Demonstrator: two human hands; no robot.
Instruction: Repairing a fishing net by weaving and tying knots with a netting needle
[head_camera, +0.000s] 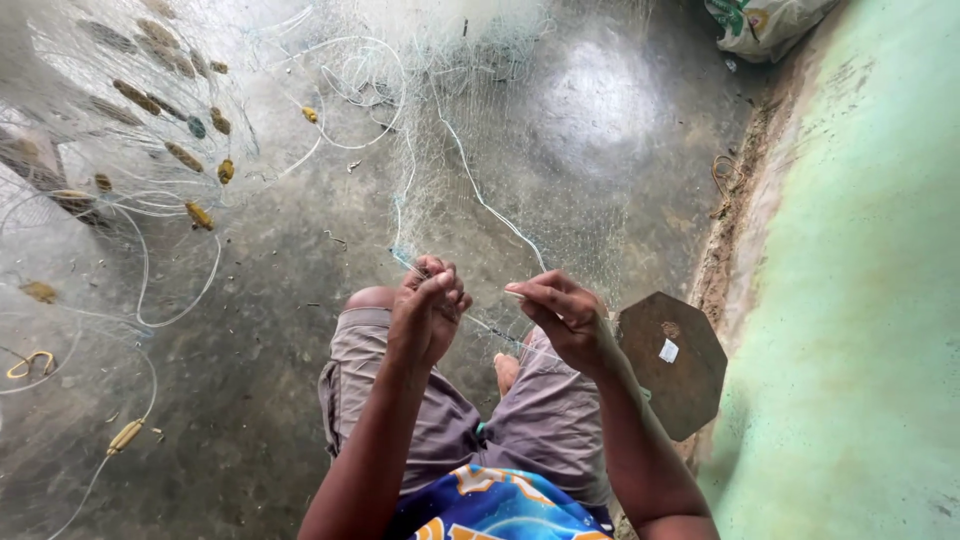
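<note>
Both hands work at knee height, directly above the person's grey shorts (545, 420). Left hand (432, 305): fingers curled inward, thumb pressed against the fingertips, pinching a fold of fine translucent fishing net (470, 130). Right hand (562, 312): thumb and forefinger pressed together on a thin pale strand or small tool at the net's edge; which of the two it is cannot be told at this size. The two hands sit close together but apart, with a short stretch of net line running between them.

Position of the net relative to the hands: it rises from the pinch points and extends away from the person, ahead and to the left. Its long axis runs from the hands toward the upper left of the view. A thicker pale cord (480, 195) climbs from just above the right hand toward the top of the view. Neither hand is clearly nearer to the bulk of the mesh; the left hand lies on the side where most of it spreads.

Left of the hands, well apart, a row of oblong brownish floats (185, 157) hangs along the net's border, with looped white line (180, 300) below them. One more float (125, 437) lies lower left. All rests on or over a dark concrete floor (600, 120).

Right of the hands, just beside the right forearm, stands a dark octagonal board (672, 362). Beyond it runs a pale green wall (860, 300). A printed sack (765, 22) sits far ahead to the right.
</note>
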